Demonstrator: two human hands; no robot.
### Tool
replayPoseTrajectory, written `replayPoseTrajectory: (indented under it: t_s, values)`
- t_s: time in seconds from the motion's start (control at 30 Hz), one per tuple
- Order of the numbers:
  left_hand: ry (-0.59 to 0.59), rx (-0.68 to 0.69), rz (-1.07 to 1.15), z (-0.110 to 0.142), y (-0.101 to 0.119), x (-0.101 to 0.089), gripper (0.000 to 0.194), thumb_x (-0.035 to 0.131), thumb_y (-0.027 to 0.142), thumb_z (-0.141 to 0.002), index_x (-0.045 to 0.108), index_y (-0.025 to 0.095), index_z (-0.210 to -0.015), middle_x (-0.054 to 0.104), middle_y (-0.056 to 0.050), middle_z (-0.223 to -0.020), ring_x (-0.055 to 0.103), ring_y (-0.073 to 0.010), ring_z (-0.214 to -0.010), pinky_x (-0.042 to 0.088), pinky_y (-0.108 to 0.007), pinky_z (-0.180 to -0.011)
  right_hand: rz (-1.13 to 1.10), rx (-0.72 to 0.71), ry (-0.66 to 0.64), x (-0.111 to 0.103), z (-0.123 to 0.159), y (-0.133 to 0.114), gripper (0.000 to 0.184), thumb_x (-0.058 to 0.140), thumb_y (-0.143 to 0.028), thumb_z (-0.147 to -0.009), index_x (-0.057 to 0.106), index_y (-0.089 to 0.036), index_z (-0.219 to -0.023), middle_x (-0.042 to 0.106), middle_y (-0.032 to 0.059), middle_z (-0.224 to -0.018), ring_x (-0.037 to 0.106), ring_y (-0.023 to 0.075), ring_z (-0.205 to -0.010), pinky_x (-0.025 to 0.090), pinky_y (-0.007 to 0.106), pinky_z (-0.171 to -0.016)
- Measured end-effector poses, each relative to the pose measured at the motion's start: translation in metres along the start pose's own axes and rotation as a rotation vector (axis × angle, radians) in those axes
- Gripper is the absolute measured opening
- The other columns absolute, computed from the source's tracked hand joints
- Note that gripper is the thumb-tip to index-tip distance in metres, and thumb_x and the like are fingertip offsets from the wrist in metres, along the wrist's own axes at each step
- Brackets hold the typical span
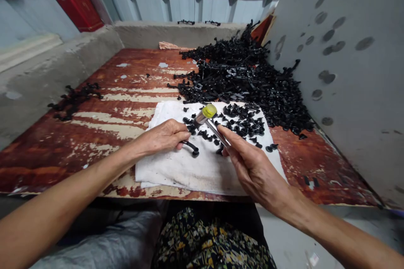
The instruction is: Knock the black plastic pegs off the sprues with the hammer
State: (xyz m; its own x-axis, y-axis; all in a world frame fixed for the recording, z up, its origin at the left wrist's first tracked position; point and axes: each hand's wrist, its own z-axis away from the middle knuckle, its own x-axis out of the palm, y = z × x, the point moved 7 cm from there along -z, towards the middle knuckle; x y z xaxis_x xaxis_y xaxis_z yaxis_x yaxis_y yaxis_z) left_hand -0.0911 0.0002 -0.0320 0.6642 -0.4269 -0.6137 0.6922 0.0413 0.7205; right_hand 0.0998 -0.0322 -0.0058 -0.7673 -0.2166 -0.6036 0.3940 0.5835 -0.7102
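Observation:
My right hand [246, 159] is wrapped round the metal handle of a small mallet [208, 113] with a yellow-green face, its head raised above the white cloth. My left hand [168, 136] pinches a black handle-shaped part [191, 146] with a round foot at its visible end; the other end is hidden by the fingers. Beneath both hands lies the white cloth [170, 172]. Many small black knob-like pieces [249, 124] are scattered over its right half and close to the mallet head.
A large heap of black handle-like parts [233, 71] covers the back right of the worn red-brown table [126, 80]. Several similar parts [75, 98] lie at the left edge. A grey panel [347, 71] stands on the right, and a red box [80, 10] sits on the ledge at back left.

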Motion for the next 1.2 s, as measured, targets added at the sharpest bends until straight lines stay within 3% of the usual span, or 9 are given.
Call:
replayPoseTrajectory:
  t_s: [0.23, 0.33, 0.47, 0.57, 0.63, 0.77, 0.93, 1.07, 1.2]
  values:
    - [-0.026, 0.021, 0.002, 0.002, 0.002, -0.001, 0.035, 0.047, 0.034, -0.086, 0.050, 0.017, -0.055, 0.040, 0.005, -0.046, 0.030, -0.0059, -0.040, 0.023, -0.021, -0.042, 0.335, -0.107, -0.089, 0.005, -0.009, 0.000, 0.060, 0.036, -0.007, -0.088, 0.045, -0.016, -0.146, 0.062, 0.0080, -0.086, 0.057, 0.0166, -0.065, 0.055, 0.031, -0.063]
    - [-0.020, 0.032, 0.012, 0.001, 0.000, -0.001, 0.035, 0.049, 0.036, -0.085, 0.050, 0.017, -0.056, 0.042, 0.005, -0.046, 0.030, -0.0060, -0.041, 0.024, -0.021, -0.042, 0.380, -0.112, -0.114, 0.005, -0.011, -0.005, 0.060, 0.035, -0.007, -0.088, 0.047, -0.019, -0.145, 0.060, 0.0070, -0.084, 0.053, 0.0156, -0.061, 0.053, 0.029, -0.059]
    - [-0.014, 0.030, 0.021, 0.000, -0.001, -0.001, 0.033, 0.049, 0.036, -0.085, 0.051, 0.017, -0.058, 0.048, 0.003, -0.050, 0.033, -0.0066, -0.043, 0.026, -0.021, -0.044, 0.306, -0.140, -0.002, -0.003, -0.013, -0.013, 0.062, 0.034, -0.008, -0.089, 0.039, -0.021, -0.150, 0.060, 0.0082, -0.088, 0.055, 0.0177, -0.069, 0.053, 0.029, -0.061]
    - [-0.011, 0.060, 0.016, 0.000, 0.001, 0.000, 0.034, 0.049, 0.035, -0.085, 0.049, 0.017, -0.056, 0.048, 0.003, -0.050, 0.035, -0.0070, -0.045, 0.027, -0.021, -0.045, 0.406, -0.110, -0.114, 0.005, -0.015, -0.008, 0.062, 0.035, -0.007, -0.086, 0.045, -0.017, -0.146, 0.060, 0.0073, -0.082, 0.050, 0.0153, -0.057, 0.051, 0.029, -0.054]
    - [-0.003, 0.071, 0.017, 0.001, 0.002, 0.000, 0.034, 0.049, 0.036, -0.085, 0.049, 0.018, -0.056, 0.047, 0.003, -0.050, 0.035, -0.0069, -0.045, 0.028, -0.021, -0.046, 0.407, -0.099, -0.138, 0.006, -0.016, -0.007, 0.059, 0.035, -0.007, -0.086, 0.050, -0.014, -0.143, 0.061, 0.0084, -0.081, 0.050, 0.0154, -0.056, 0.052, 0.030, -0.056]
    - [0.001, 0.058, 0.032, 0.001, -0.001, 0.000, 0.034, 0.048, 0.036, -0.086, 0.049, 0.018, -0.058, 0.048, 0.003, -0.051, 0.035, -0.0070, -0.046, 0.028, -0.021, -0.046, 0.268, -0.123, 0.016, -0.005, -0.018, -0.012, 0.057, 0.033, -0.009, -0.091, 0.043, -0.011, -0.147, 0.064, 0.0123, -0.091, 0.059, 0.0190, -0.073, 0.056, 0.034, -0.070]
    - [-0.011, 0.118, 0.035, 0.000, 0.000, 0.001, 0.035, 0.048, 0.038, -0.086, 0.048, 0.017, -0.058, 0.047, 0.003, -0.052, 0.034, -0.0070, -0.047, 0.027, -0.020, -0.046, 0.342, -0.105, -0.156, 0.006, -0.019, -0.005, 0.061, 0.038, -0.007, -0.085, 0.048, -0.018, -0.144, 0.068, 0.0097, -0.091, 0.061, 0.0187, -0.070, 0.057, 0.036, -0.068]
    - [-0.017, 0.078, 0.030, 0.000, -0.001, 0.001, 0.034, 0.047, 0.037, -0.086, 0.048, 0.018, -0.058, 0.048, 0.003, -0.052, 0.034, -0.0072, -0.046, 0.027, -0.021, -0.045, 0.224, -0.154, 0.058, -0.007, -0.017, -0.012, 0.058, 0.036, -0.008, -0.091, 0.042, -0.018, -0.148, 0.068, 0.0128, -0.109, 0.065, 0.0197, -0.086, 0.057, 0.037, -0.081]
    - [-0.030, 0.083, 0.018, 0.001, 0.004, 0.001, 0.032, 0.047, 0.036, -0.084, 0.046, 0.018, -0.058, 0.046, 0.003, -0.052, 0.035, -0.0073, -0.047, 0.028, -0.021, -0.046, 0.375, -0.088, -0.105, 0.006, -0.017, -0.003, 0.063, 0.037, -0.005, -0.084, 0.048, -0.019, -0.144, 0.070, 0.0100, -0.091, 0.065, 0.0206, -0.074, 0.058, 0.038, -0.073]
